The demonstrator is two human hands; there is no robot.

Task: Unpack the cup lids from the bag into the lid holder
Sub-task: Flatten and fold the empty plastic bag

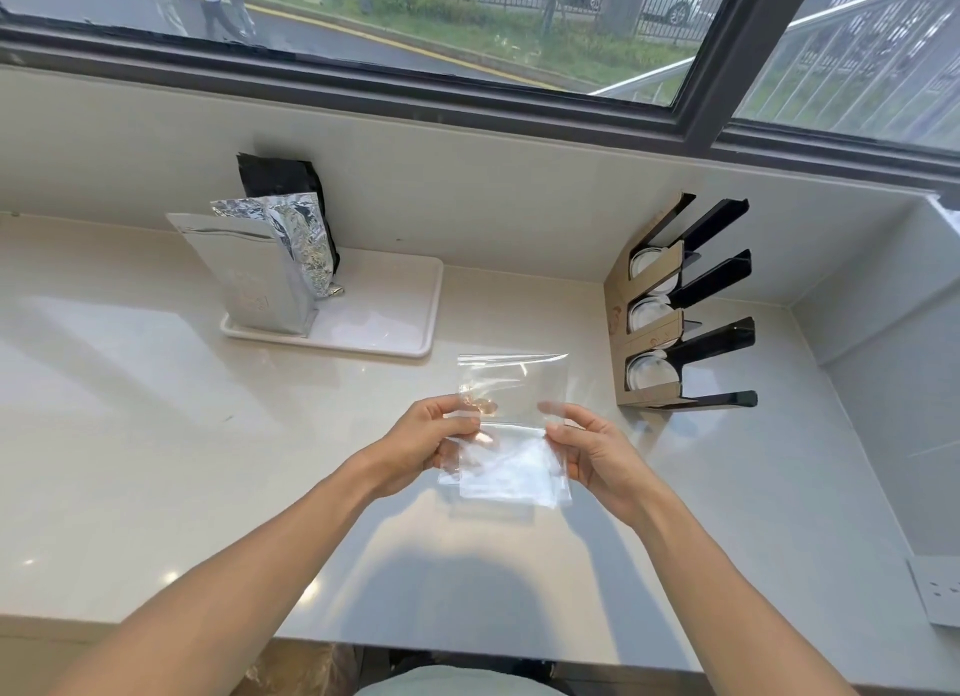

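We've got clear bag up off table, flat, long axis running away from us, far end toward window. L hand grip pinched on left edge, R hand grip pinched on right edge. Bag looks empty. Lid holder right, w/ white lids in all three slots.

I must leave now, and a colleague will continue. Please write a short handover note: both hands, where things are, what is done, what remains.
Left hand: holds the clear bag by its left edge.
Right hand: holds its right edge.
The bag is above the counter, flat, and looks empty.
Lid holder: stands to the right against the wall; white lids show in all three slots.
Done: lids appear unpacked.
Left: probably only to put the bag away.
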